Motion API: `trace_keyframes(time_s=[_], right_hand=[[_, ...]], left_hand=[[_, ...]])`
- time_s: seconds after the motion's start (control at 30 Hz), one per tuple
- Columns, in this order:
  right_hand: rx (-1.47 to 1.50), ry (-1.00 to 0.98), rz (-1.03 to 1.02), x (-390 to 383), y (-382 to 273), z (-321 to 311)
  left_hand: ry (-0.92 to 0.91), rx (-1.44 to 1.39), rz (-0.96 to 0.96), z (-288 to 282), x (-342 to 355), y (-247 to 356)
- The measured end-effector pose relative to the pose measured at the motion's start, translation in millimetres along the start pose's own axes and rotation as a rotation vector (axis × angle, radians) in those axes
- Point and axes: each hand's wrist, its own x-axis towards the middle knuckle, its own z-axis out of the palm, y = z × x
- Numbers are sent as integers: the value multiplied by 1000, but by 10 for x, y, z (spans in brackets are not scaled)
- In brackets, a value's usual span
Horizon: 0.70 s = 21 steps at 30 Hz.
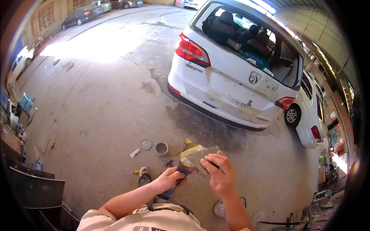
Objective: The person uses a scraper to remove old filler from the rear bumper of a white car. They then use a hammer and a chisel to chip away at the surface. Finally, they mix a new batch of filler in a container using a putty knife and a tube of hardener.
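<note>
My left hand [169, 180] is closed round the blue handle of a putty knife, its wide blade [186, 144] tilted up and smeared with pale yellow putty [191, 151]. In my right hand [220, 169] is a flat, greyish scraper [199, 158], pinched between thumb and fingers. Its edge lies over the knife's blade, against the putty. On the floor in front of me stand an open can [161, 149] with grey contents, a round lid [146, 144] and a small white tube [134, 153].
A white van [227, 84] stands ahead with bare, patched spots on its tailgate. Another white vehicle [308, 115] is at the right. Dark metal pieces [36, 186] lie at the lower left, near a blue stool [26, 102]. A fan [320, 206] and cable are at the lower right.
</note>
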Motion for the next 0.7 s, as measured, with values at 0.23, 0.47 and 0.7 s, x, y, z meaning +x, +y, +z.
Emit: trace_keyframes(time_s=[0.23,0.47,0.7], right_hand=[[512,-32,510,-224,142,-3],[543,-162,903,-447,159,158],[1643,106,1219,-374,64,291]], left_hand=[[-118,56,-72,-265,-53,79],[6,522,230,-4,-129,233],[182,1478,1044,-191,-43,32]])
